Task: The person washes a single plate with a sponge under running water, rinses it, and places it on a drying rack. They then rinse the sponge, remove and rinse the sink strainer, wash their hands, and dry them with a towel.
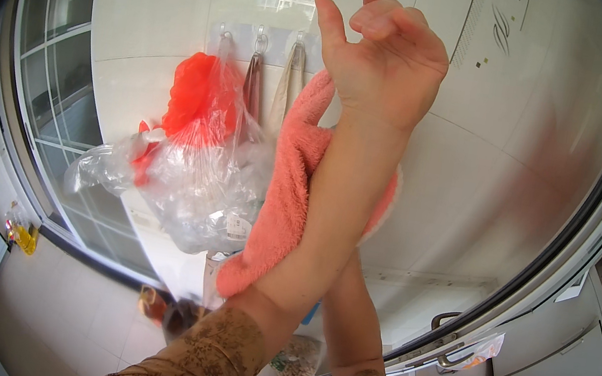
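My left hand (384, 60) is raised in front of the tiled wall, palm towards me, fingers apart and partly curled, holding nothing. Its forearm slants up from the lower left. A fluffy pink towel (286, 186) hangs behind and beside that forearm, with another part of it and a pale edge showing to the right. My right forearm (356, 307) passes behind the left one. My right hand is hidden behind the left forearm and the towel, so its hold cannot be seen. Both arms have brown patterned sleeves.
Clear plastic bags (207, 191) and a red bag (203, 97) hang left of the towel from wall hooks (261, 42), beside fabric straps (287, 87). A gridded glass door (61, 76) stands left. Dark-edged framing with a handle (453, 362) and grey drawers (554, 366) are right.
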`<action>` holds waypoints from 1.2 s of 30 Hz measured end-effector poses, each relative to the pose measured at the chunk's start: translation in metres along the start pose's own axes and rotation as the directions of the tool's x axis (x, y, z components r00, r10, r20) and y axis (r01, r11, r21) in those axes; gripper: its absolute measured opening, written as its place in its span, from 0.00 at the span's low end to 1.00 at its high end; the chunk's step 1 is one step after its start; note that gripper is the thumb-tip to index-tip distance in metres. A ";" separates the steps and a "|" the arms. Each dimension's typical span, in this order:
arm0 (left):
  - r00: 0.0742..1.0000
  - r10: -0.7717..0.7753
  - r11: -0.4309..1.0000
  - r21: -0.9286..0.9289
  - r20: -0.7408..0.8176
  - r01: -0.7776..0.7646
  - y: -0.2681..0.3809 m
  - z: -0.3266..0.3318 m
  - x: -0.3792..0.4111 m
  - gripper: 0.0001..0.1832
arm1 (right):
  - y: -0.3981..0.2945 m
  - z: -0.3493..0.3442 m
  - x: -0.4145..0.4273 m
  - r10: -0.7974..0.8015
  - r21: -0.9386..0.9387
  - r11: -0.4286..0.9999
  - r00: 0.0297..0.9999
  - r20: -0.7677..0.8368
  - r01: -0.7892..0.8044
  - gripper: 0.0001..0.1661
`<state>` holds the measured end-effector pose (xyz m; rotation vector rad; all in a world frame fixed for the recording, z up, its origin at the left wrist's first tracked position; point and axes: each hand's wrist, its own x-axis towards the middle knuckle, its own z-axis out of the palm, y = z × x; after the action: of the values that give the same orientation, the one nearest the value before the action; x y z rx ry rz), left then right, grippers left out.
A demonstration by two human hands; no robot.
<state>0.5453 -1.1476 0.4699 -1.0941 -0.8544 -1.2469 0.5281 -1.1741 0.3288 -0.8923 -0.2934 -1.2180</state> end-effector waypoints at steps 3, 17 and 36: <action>0.999 -0.023 0.999 0.035 -0.041 0.024 0.014 -0.005 -0.017 0.21 | 0.006 -0.011 -0.003 0.072 0.082 0.994 0.997 0.040 -0.075 0.26; 0.852 0.420 -0.425 0.897 0.312 -0.119 0.047 -0.003 -0.084 0.12 | 0.029 -0.032 -0.016 0.186 0.592 0.658 0.862 0.471 -0.466 0.30; 0.888 -0.457 -0.809 -0.389 -0.054 -0.440 0.058 0.004 -0.126 0.06 | 0.038 -0.040 0.001 0.057 -0.159 0.987 0.968 0.244 -0.018 0.22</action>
<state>0.5834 -1.1075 0.3424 -1.9865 2.1448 -2.1934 0.5521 -1.2012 0.2868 -1.1856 -0.3835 -1.1050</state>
